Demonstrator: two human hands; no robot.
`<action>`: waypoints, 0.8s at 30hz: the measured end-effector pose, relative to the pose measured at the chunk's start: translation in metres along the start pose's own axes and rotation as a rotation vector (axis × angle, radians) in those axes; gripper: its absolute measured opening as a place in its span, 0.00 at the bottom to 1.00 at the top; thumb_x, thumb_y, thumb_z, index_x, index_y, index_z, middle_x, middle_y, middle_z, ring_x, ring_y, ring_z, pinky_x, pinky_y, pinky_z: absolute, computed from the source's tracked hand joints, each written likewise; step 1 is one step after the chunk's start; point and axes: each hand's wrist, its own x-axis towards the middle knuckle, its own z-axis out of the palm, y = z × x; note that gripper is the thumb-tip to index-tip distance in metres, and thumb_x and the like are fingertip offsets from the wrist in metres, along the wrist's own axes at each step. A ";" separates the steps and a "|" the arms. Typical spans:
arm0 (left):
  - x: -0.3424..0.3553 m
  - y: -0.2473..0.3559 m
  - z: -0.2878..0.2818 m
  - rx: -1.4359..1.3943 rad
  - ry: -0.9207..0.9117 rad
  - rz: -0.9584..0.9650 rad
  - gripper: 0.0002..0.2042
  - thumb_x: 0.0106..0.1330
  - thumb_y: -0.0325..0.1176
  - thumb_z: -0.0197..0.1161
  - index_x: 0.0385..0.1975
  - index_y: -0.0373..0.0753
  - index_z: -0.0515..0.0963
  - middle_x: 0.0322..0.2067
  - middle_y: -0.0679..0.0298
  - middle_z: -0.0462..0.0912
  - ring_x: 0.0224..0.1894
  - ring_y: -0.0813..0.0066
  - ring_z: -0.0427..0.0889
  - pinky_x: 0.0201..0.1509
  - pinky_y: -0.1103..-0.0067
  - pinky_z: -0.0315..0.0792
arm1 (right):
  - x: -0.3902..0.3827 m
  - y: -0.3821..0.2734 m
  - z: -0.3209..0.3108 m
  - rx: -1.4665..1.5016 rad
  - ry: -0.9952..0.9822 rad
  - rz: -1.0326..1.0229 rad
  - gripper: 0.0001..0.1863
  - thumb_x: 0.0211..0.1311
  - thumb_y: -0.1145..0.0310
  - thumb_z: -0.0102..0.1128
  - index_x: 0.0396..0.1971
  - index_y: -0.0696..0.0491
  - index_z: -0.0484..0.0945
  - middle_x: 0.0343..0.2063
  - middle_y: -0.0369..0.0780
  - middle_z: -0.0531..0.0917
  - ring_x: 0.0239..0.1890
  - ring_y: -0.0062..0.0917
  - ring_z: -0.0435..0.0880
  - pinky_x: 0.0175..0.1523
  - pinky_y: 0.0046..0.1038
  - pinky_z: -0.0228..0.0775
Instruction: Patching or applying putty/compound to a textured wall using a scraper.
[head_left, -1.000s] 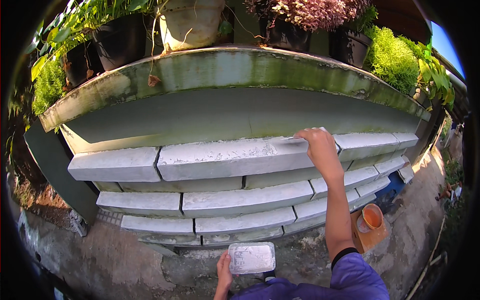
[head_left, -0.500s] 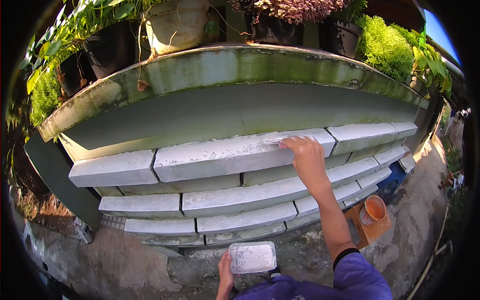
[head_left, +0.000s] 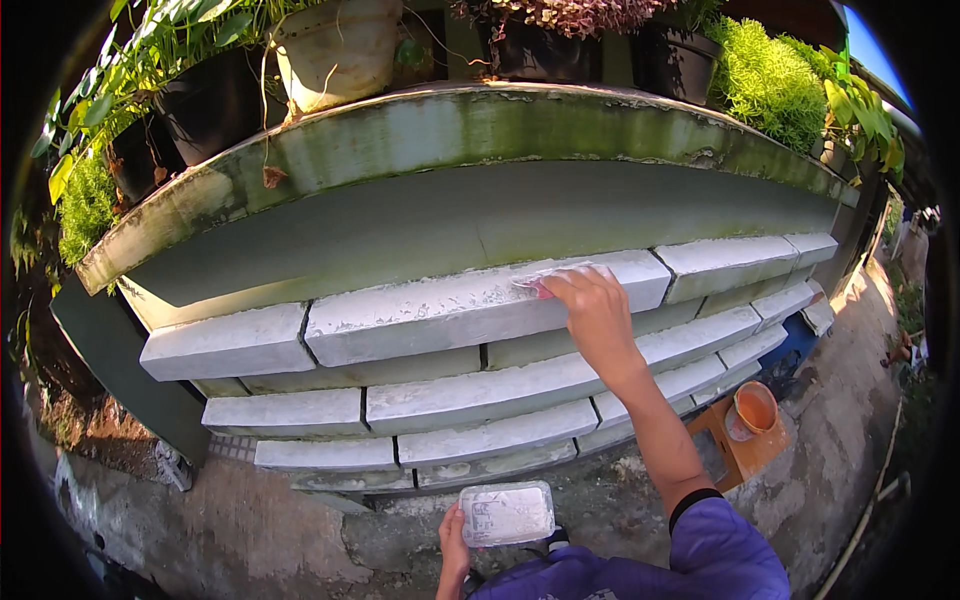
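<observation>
Pale white blocks (head_left: 430, 330) form stepped tiers along a greenish wall (head_left: 400, 230). My right hand (head_left: 595, 310) grips a small flat tool (head_left: 535, 284), pinkish and whitish and probably a scraper, on the upper face of the long top-tier block, where a patchy white coating shows. Its exact shape is partly hidden by my fingers. Low in the picture, my left hand (head_left: 453, 530) holds a shallow white rectangular tray (head_left: 508, 512) smeared with white material.
Potted plants (head_left: 330, 50) line the mossy ledge (head_left: 480, 130) above. An orange bucket (head_left: 757, 405) stands on a wooden stand (head_left: 748, 460) to the right. A dark green board (head_left: 120, 360) leans at the left. Weathered concrete ground (head_left: 260, 540) and a pale pole lie below.
My right hand has moved left along the top block with the tool, away from the joint near its right end. My left hand and tray have barely moved.
</observation>
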 end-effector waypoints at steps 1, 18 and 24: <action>0.000 0.002 0.002 0.015 -0.019 -0.003 0.23 0.74 0.46 0.51 0.59 0.34 0.71 0.34 0.63 0.82 0.24 0.78 0.79 0.17 0.80 0.69 | 0.002 0.009 0.010 -0.006 -0.002 0.007 0.11 0.50 0.78 0.58 0.35 0.53 0.83 0.32 0.41 0.85 0.38 0.33 0.83 0.50 0.35 0.72; 0.005 0.000 -0.003 0.032 0.039 0.032 0.22 0.75 0.45 0.50 0.58 0.34 0.71 0.33 0.64 0.82 0.22 0.78 0.79 0.16 0.80 0.69 | -0.011 0.031 0.021 -0.005 -0.293 0.151 0.18 0.52 0.82 0.54 0.42 0.50 0.83 0.41 0.43 0.86 0.45 0.38 0.85 0.54 0.38 0.74; 0.001 0.010 0.000 0.037 0.021 0.018 0.21 0.75 0.45 0.49 0.56 0.35 0.72 0.32 0.65 0.81 0.22 0.79 0.79 0.16 0.80 0.68 | -0.020 0.008 0.001 0.167 -0.186 0.000 0.21 0.48 0.84 0.56 0.43 0.50 0.83 0.43 0.44 0.86 0.47 0.38 0.85 0.55 0.38 0.75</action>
